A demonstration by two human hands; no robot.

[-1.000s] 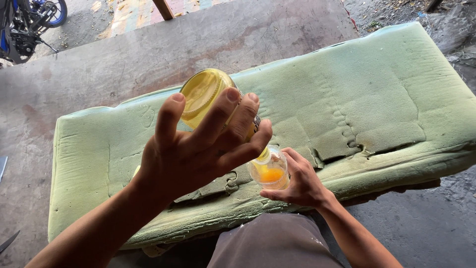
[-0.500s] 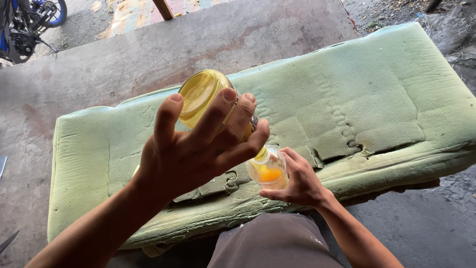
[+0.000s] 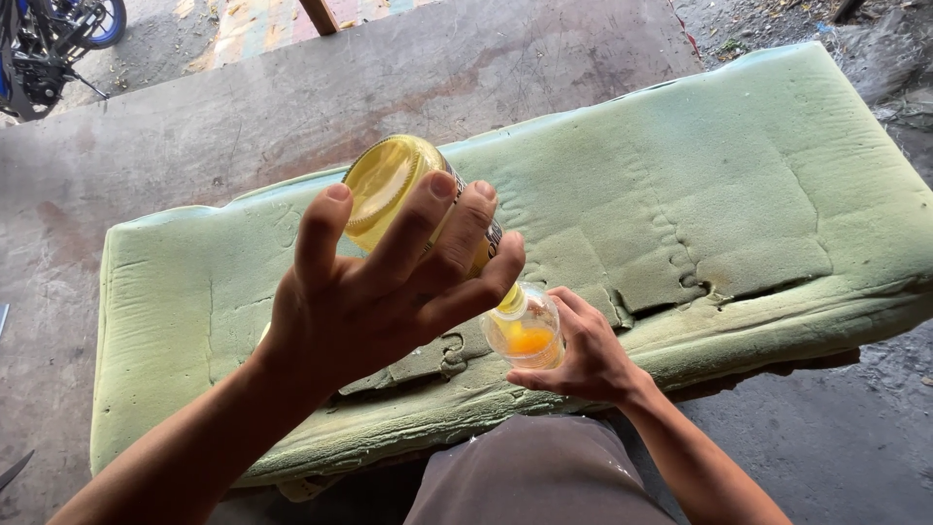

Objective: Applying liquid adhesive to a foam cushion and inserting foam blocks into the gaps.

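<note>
My left hand (image 3: 374, 292) grips a clear glass bottle (image 3: 394, 190) filled with yellow liquid, tipped bottom-up so its neck points down to the right. The neck meets the mouth of a small clear container (image 3: 527, 335) that has orange-yellow liquid in its bottom. My right hand (image 3: 588, 350) wraps around that small container from the right and holds it over the front edge of a worn green foam cushion (image 3: 739, 194).
The foam cushion lies on a bare concrete floor (image 3: 243, 107) and has torn, patched seams near the front. A parked motorbike (image 3: 44, 44) stands at the top left. My knee in grey trousers (image 3: 535, 476) is at the bottom centre.
Both hands and the tipped bottle stay almost still. My left fingers have shifted slightly on the bottle.
</note>
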